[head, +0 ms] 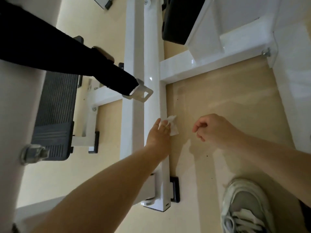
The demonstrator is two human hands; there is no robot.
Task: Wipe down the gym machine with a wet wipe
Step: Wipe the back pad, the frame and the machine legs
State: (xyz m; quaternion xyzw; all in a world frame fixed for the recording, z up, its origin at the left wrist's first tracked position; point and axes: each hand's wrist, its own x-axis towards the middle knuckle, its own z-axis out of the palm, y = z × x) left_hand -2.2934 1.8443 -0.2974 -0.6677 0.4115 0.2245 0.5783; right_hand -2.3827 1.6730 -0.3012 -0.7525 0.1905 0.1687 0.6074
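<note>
The gym machine's white floor frame (151,68) runs away from me down the middle of the view, with a cross beam (210,63) branching off to the right. My left hand (158,133) reaches down to the frame's right side and holds a crumpled white wet wipe (173,123) against the bar. To the right, my right hand (217,130) hovers above the floor with its fingers curled in and nothing in it.
A black ribbed foot plate (55,115) lies left of the frame. A black padded arm with a metal bracket (141,91) slants across the upper left. Black pads (180,19) sit at the top. My grey sneaker (245,207) stands at the bottom right on beige floor (227,101).
</note>
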